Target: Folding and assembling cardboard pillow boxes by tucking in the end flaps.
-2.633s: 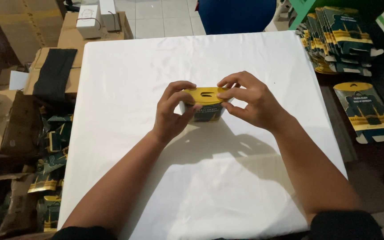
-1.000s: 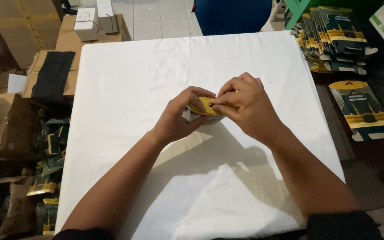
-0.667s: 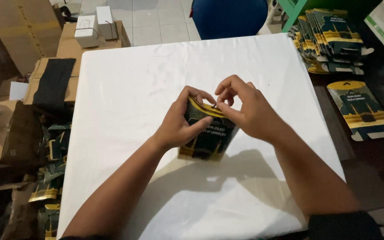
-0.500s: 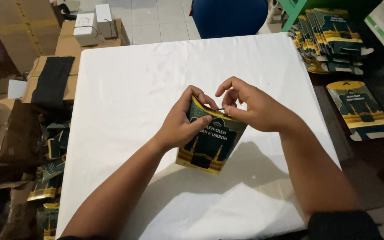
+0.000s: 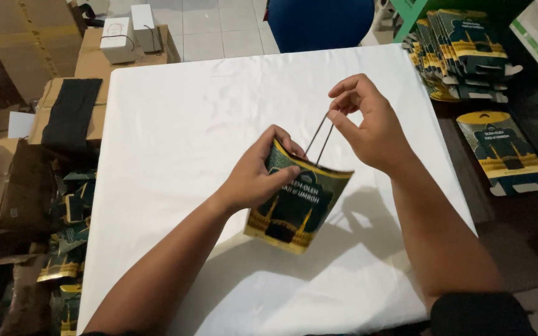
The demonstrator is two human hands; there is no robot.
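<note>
So the right hand (image 5: 368, 127) has lifted away from the box top since a moment ago, pinching a thin dark string (image 5: 319, 140) and pulling it up taut. The left hand (image 5: 263, 174) still grips the dark green and gold box (image 5: 297, 205), tilted above the white bench (image 5: 175, 124). Flat unfolded boxes (image 5: 465, 46) sit stacked to the right, cardboard cartons (image 5: 63, 106) on the left.

Small cardboard gift box (image 5: 294, 202), in the left hand's (image 5: 253, 177) grip: dark green, gold-yellow bands, gold arch motif, black cube emblem. Thin cord loop (image 5: 319, 140), pinched above by the right hand (image 5: 368, 124): dark. Tablecloth (image 5: 175, 124) beneath: plain white. Flat box blanks (image 5: 465, 53) right of the grip: matching green and gold.
</note>
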